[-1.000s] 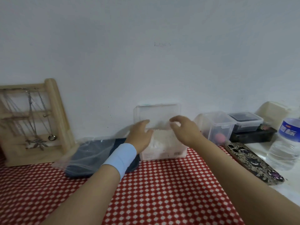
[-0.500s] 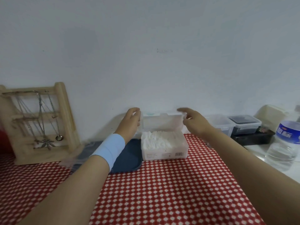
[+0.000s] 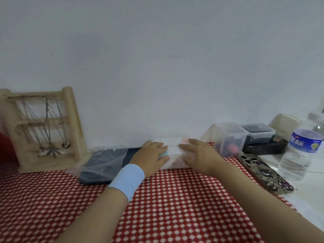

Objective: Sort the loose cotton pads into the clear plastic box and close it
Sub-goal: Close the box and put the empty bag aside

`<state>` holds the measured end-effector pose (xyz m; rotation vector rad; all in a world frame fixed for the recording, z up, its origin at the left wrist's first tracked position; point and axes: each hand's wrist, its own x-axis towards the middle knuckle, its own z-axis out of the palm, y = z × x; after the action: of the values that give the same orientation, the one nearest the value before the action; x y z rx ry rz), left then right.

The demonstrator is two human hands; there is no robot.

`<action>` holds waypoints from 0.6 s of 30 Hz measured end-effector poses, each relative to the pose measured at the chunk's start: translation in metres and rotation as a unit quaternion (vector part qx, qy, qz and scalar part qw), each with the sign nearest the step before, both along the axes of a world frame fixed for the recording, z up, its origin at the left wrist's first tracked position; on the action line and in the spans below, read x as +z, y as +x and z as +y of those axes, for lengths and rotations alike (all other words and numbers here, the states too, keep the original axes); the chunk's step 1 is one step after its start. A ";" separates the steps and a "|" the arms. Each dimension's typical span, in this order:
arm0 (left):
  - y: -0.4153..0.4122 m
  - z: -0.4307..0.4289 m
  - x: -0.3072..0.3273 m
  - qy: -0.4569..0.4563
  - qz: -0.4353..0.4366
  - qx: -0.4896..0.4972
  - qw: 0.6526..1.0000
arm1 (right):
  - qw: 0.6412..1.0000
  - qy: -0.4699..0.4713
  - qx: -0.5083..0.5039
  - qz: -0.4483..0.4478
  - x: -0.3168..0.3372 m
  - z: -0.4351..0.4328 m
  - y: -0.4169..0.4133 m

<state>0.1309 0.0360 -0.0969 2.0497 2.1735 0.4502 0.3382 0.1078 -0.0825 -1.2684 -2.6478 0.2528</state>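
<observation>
The clear plastic box (image 3: 174, 148) stands against the wall at the back of the red checked cloth, and its lid lies down flat over it. My left hand (image 3: 151, 155) rests flat on the lid's left part, over a teal patch. On the lid's right part lies my right hand (image 3: 199, 155), fingers spread and pointing left. The cotton pads inside are hidden by the lid and my hands. No loose pads show on the cloth.
A wooden jewellery stand (image 3: 43, 130) leans at the left. A dark pouch in a clear bag (image 3: 105, 163) lies beside the box. To the right are a small clear container (image 3: 229, 139), a black-lidded one (image 3: 257, 133), a patterned phone (image 3: 263, 172) and a water bottle (image 3: 301, 153).
The lid stood upright behind the open box with my hands on its two ends; it has swung down shut, and both hands now lie on top of it.
</observation>
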 end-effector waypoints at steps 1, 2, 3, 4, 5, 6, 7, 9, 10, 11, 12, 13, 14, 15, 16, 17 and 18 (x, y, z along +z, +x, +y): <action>0.001 0.000 0.000 0.006 0.012 0.000 1.000 | 1.000 -0.008 -0.005 0.012 -0.001 0.000 -0.002; 0.002 0.001 -0.001 0.015 0.024 0.000 1.000 | 0.999 -0.017 -0.010 0.027 -0.001 0.001 -0.005; 0.002 0.001 -0.001 0.024 0.035 -0.001 0.999 | 0.999 -0.024 -0.016 0.042 -0.003 0.001 -0.007; 0.002 0.003 -0.001 0.030 0.044 -0.001 0.999 | 0.998 -0.025 -0.019 0.055 -0.005 0.003 -0.008; 0.002 0.004 -0.001 0.036 0.052 -0.001 0.998 | 0.997 -0.025 -0.022 0.067 -0.007 0.005 -0.009; 0.003 0.006 -0.001 0.041 0.056 0.001 0.998 | 0.996 -0.026 -0.023 0.077 -0.010 0.006 -0.009; 0.003 0.007 -0.002 0.048 0.057 0.005 0.997 | 0.996 -0.028 -0.023 0.084 -0.012 0.008 -0.010; 0.004 0.008 -0.002 0.060 0.054 0.012 0.997 | 0.995 -0.030 -0.021 0.088 -0.014 0.009 -0.010; 0.004 0.008 -0.003 0.063 0.049 0.015 0.997 | 0.996 -0.029 -0.020 0.086 -0.015 0.010 -0.010; 0.004 0.008 -0.003 0.066 0.043 0.018 0.997 | 0.996 -0.027 -0.019 0.083 -0.015 0.010 -0.009; 0.005 0.007 -0.002 0.067 0.036 0.020 0.997 | 0.996 -0.026 -0.017 0.078 -0.015 0.010 -0.009; 0.005 0.007 -0.001 0.065 0.028 0.021 0.997 | 0.997 -0.026 -0.016 0.071 -0.014 0.010 -0.009; 0.006 0.006 0.002 0.059 0.019 0.020 0.998 | 0.998 -0.024 -0.017 0.058 -0.012 0.009 -0.009; 0.007 0.006 0.005 0.048 0.010 0.018 0.999 | 0.999 -0.015 -0.020 0.040 -0.010 0.008 -0.010; 0.007 0.004 0.008 0.036 -0.001 0.014 0.999 | 1.000 0.001 -0.024 0.017 -0.006 0.007 -0.013; 0.007 0.003 0.012 0.028 -0.017 0.010 0.999 | 0.999 0.022 -0.028 -0.004 -0.003 0.006 -0.016; 0.006 0.000 0.015 0.025 -0.035 0.009 0.999 | 0.998 0.042 -0.030 -0.020 0.001 0.004 -0.020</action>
<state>0.1368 0.0359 -0.0824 2.0086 2.1641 0.5764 0.3183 0.1123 -0.0814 -1.3366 -2.6175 0.1075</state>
